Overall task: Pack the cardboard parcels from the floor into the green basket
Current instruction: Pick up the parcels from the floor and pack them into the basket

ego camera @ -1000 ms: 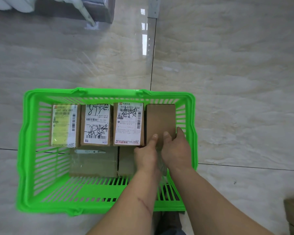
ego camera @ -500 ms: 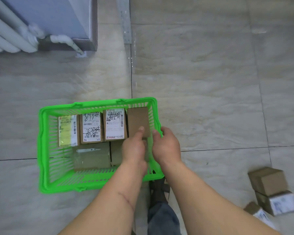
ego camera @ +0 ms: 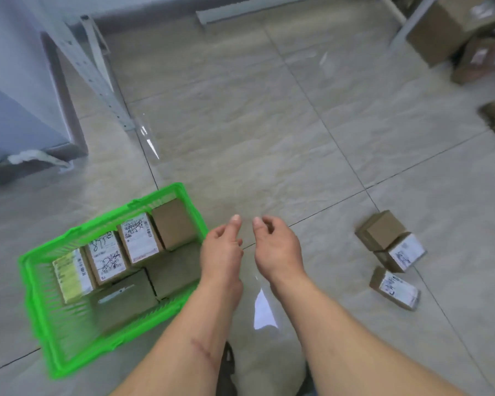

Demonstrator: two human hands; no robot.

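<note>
Green basket (ego camera: pixel 40 304) holds six parcels, packed tight to save room; three cardboard parcels (ego camera: pixel 390 252) wait right of it. Left hand (ego camera: pixel 222 250) and right hand (ego camera: pixel 277 244) hover empty, seemingly mid-reach.

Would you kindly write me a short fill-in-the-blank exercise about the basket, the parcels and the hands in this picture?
1. The basket is coloured ____.
2. Both the left hand and the right hand are ____ of parcels.
3. The plain parcel stands at the ____ end of the basket's upright row.
4. The loose parcels lie on the ____.

Missing words: green; empty; right; floor
</note>
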